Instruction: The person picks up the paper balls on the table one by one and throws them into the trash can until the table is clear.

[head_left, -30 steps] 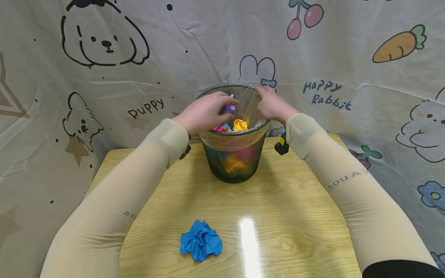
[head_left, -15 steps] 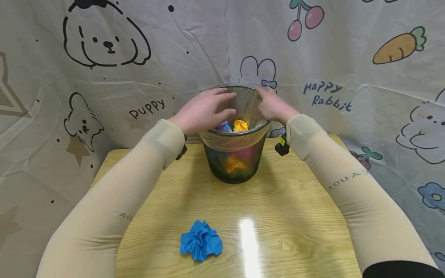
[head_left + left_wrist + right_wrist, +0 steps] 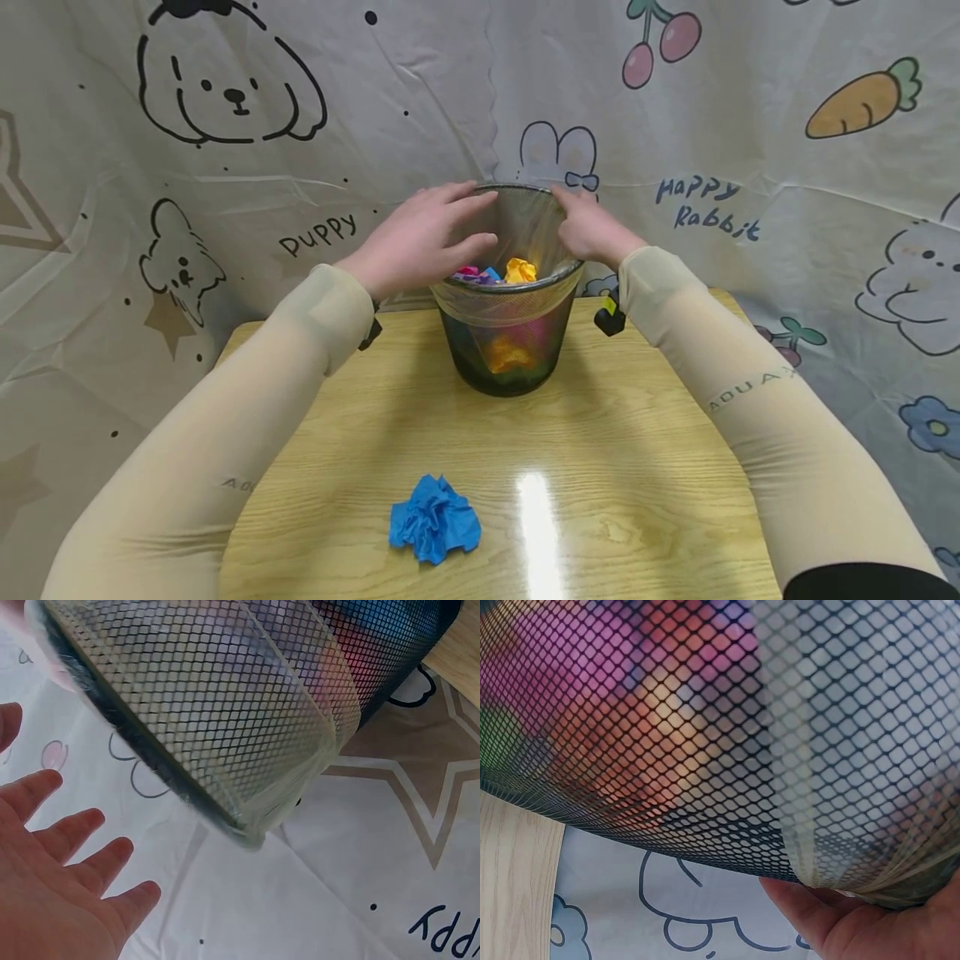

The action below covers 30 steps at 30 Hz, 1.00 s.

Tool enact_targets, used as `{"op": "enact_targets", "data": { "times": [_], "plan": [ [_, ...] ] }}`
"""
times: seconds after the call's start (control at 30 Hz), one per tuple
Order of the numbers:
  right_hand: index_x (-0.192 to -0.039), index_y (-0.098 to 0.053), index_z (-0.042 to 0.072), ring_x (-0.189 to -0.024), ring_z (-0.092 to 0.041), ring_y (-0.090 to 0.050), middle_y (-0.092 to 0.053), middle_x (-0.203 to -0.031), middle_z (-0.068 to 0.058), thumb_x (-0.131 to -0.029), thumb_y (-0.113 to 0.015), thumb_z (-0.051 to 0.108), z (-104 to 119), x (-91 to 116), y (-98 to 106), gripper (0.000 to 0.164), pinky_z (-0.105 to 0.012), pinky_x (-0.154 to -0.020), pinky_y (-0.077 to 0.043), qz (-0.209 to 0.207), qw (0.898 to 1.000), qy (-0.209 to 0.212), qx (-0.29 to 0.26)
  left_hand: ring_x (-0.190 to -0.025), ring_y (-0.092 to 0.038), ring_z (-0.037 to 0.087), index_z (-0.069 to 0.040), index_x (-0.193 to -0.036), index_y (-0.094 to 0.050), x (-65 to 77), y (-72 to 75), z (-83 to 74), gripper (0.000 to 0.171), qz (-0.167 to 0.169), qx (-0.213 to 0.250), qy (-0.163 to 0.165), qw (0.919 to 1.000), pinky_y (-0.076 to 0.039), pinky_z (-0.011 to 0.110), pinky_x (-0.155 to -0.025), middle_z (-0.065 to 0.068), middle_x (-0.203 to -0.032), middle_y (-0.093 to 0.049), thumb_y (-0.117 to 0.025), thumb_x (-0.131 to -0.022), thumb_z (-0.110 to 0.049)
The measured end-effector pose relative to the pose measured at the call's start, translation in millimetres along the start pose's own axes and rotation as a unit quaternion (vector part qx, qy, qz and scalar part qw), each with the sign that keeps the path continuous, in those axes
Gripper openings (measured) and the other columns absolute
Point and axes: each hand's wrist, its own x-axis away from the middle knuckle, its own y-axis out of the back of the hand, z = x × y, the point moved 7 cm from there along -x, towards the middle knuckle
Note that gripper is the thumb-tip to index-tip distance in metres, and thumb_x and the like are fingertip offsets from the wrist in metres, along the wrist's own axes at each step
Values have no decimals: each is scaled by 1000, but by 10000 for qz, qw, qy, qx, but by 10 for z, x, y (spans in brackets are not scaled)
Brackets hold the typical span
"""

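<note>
A black mesh wastebasket (image 3: 501,333) lined with a clear plastic bag stands at the table's far side. Crumpled paper balls fill its lower part; a yellow paper ball (image 3: 520,270) shows near the front rim. My right hand (image 3: 596,229) grips the basket's right rim, with a digit against the outer mesh in the right wrist view. At the left rim is my left hand (image 3: 423,237), its fingers spread and nothing in them. The left wrist view shows that hand (image 3: 67,877) apart from the rim. A blue crumpled paper ball (image 3: 433,518) lies near the table's front.
The wooden table (image 3: 615,450) carries the basket and the blue paper ball. A white cloth backdrop (image 3: 420,92) with cartoon drawings hangs right behind the basket and along both sides.
My left hand has let go of a purple paper ball, which dropped into the basket, and has moved back to the left. The right hand stays on the rim.
</note>
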Motion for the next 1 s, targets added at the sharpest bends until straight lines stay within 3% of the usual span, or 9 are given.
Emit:
{"op": "enact_targets", "data": {
  "times": [0.37, 0.7, 1.0],
  "plan": [
    [-166, -3, 15, -155, -36, -1, 2, -170, -20, -99, -30, -1, -15, -2, 2, 74, -50, -122, -6, -4, 10000, 19, 37, -150, -28, 32, -20, -159, -41, 210, 46, -235, 67, -261, -94, -560, 9980, -16, 47, -123, 11, -164, -34, -54, -103, -54],
    [-167, -4, 15, -154, -37, -4, 1, -170, -20, -100, -31, 1, -3, -4, 9, 73, -52, -122, -8, -52, 10000, -17, 63, -152, -26, 28, -19, -160, -40, 550, -131, -483, 67, -348, -303, -1268, 9909, -15, 48, -123, 10, -164, -33, -54, -103, -52],
    [-167, -5, 15, -154, -38, -5, -1, -169, -21, -100, -31, 1, 3, -11, 1, 73, -52, -122, -8, -50, 10000, 6, 73, -149, -32, 30, -15, -156, -47, 835, -251, -630, 61, -602, -159, -1899, 9798, -18, 47, -122, 12, -160, -40, -59, -103, -43]
  ]
}}
